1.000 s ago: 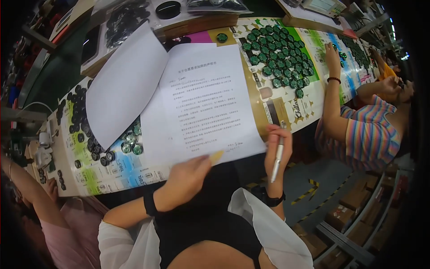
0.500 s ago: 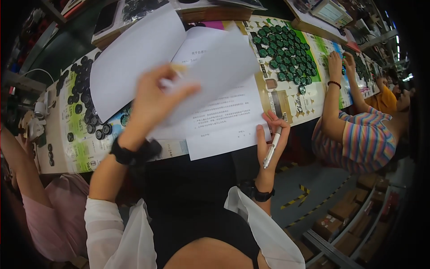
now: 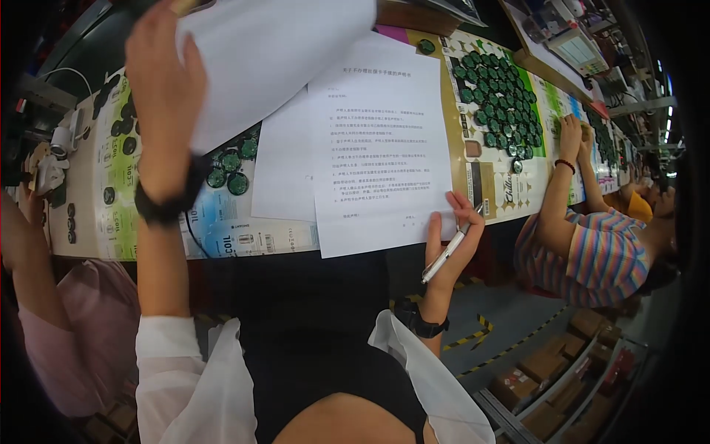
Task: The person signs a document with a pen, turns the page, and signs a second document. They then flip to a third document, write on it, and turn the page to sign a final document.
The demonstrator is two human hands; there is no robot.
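A long desk runs left to right, with green round pieces gathered toward its far right. In the middle, at the near edge, a printed sheet faces me, probably so I can read it. My right hand grips a pen aslant, its fingers by the sheet's near right corner, seemingly to steady it. My left hand is far left, over a curved white page; I cannot tell whether its fingers pinch it.

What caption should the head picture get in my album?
Left hand by a curled sheet, right hand holding a white pen at a printed page's edge.
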